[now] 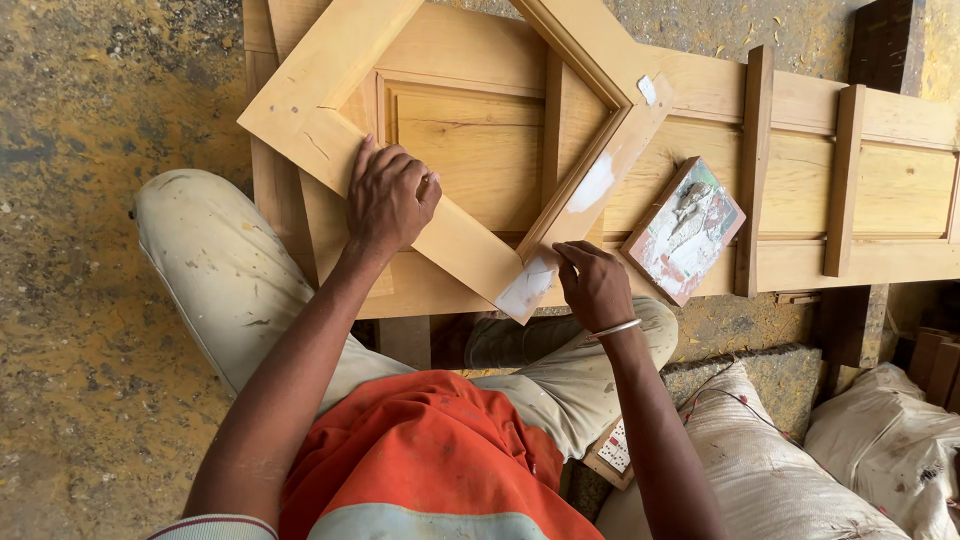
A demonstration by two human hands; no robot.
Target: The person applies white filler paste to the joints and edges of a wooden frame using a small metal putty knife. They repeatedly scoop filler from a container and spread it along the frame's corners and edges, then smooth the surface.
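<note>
A light wooden frame point(330, 95) lies tilted like a diamond on top of a panelled wooden door point(900, 190). My left hand point(390, 195) presses flat on the frame's lower left rail. At the frame's bottom corner my right hand point(592, 285) has its fingers pinched together against a patch of white filler point(525, 288); what they hold is hidden. Another white filler smear point(594, 185) shows on the frame's right rail. A small square board point(685, 230) smeared with white filler rests on the door just right of my right hand.
The door lies over dark supports point(850, 320) above a rough yellowish concrete floor point(90, 300). White sacks point(770, 460) sit at the lower right. My knees in pale trousers point(220, 270) straddle the door's near edge.
</note>
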